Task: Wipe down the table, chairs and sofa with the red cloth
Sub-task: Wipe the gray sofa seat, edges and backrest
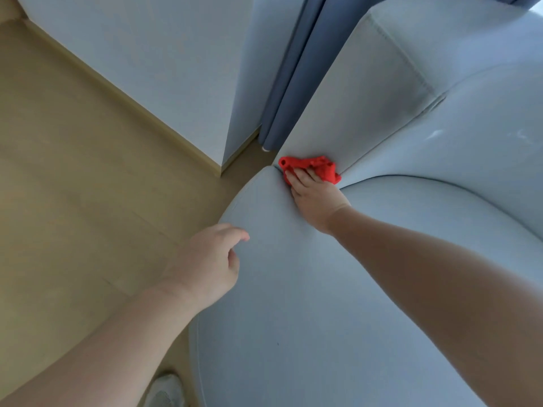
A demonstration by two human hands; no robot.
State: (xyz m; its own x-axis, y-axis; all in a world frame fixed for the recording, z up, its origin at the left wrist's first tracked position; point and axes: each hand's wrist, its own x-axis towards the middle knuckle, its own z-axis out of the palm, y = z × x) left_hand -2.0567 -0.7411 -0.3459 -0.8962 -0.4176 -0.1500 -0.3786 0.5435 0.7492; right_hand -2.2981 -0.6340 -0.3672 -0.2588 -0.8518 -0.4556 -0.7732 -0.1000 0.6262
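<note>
Pale blue sofa (293, 318) upholstery fills the view under both arms, with tan floor (73, 171) off to the left hand's outer side. Nearest, below the left forearm, the toe of a shoe (166, 389) shows on the floor. Next comes the left hand (205, 265), empty, its fingers loosely curled over the rounded edge of the cushion; whether it touches the fabric I cannot tell. Farther out, the right hand (314, 198) lies flat, its straight fingers pressing the cloth (317, 167) into the crease where the cushion meets the upright panel. The cloth is bunched, most of it beyond the fingertips, with a fold sticking out to either side of them. Past the right hand a blue curtain (293, 69) hangs down towards the floor, and a white wall (161, 69) with tan skirting runs off beyond the left hand. No table or chairs show.

The step in hand looks like wiping the sofa's crease. To do it well, I would spread the cloth flatter under the palm so more of it meets the fabric. I would push it along the crease rather than across it, and press lightly, since soft upholstery is likely to drag and roll the cloth up. The left hand could brace on the cushion edge to steady the reach. The broad cushion nearer the body likely needs passes too.
</note>
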